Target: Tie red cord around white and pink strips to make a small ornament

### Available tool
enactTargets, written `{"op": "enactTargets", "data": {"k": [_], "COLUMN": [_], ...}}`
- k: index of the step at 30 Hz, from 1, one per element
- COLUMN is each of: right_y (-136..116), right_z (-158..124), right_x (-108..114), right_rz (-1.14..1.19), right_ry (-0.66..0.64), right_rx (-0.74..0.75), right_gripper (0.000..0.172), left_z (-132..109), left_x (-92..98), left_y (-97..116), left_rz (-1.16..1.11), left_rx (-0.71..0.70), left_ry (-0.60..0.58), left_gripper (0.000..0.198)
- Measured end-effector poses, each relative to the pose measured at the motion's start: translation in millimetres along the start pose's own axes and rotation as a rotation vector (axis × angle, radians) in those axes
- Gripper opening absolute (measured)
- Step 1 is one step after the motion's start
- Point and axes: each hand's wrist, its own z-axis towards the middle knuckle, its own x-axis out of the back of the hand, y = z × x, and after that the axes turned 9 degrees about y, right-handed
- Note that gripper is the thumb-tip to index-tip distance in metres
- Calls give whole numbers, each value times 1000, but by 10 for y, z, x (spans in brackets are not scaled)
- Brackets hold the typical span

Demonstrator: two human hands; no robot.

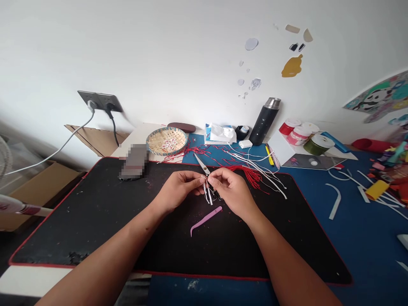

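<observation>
My left hand (181,187) and my right hand (230,190) meet over the middle of the black mat, each pinching thin white cord (209,196) between thumb and fingers. Short cord ends hang down between the two hands. Exactly how the cord is looped or knotted is too small to make out. Behind and partly under my fingers lies a pair of scissors (202,163), blades pointing away, handles mostly hidden by my right hand. Closer to me, a pink tool with a curved tip (206,221) rests on the mat.
Beyond my hands lie red cords (251,176), white cords (255,162) and a woven basket (153,140) holding small bits. A tissue pack (219,134), a black thermos (265,121) and thread spools (318,143) stand along the wall. Paper strips (334,202) litter the right side.
</observation>
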Motion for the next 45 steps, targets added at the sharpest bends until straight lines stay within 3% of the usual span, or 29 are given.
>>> {"op": "enactTargets", "data": {"k": [11,18,27,45], "right_y": [11,11,6,16], "right_z": [-40,-37,-58,-61], "right_x": [-20,-23,-23,-56], "right_rz": [-362,-470,-540,-611], "right_ry": [47,48,51,36], "right_rx": [174,265,277,213], "right_gripper": [8,8,8,7], "left_z": [10,-6,-12,-20], "left_x": [-6,-32,-57,-88], "left_y": [-44,-61,-40,-117], "left_rz": [33,159,147,226], "left_rx": [37,31,24,11], "left_ry": [38,43,82,45], "left_gripper": [46,39,45,34]}}
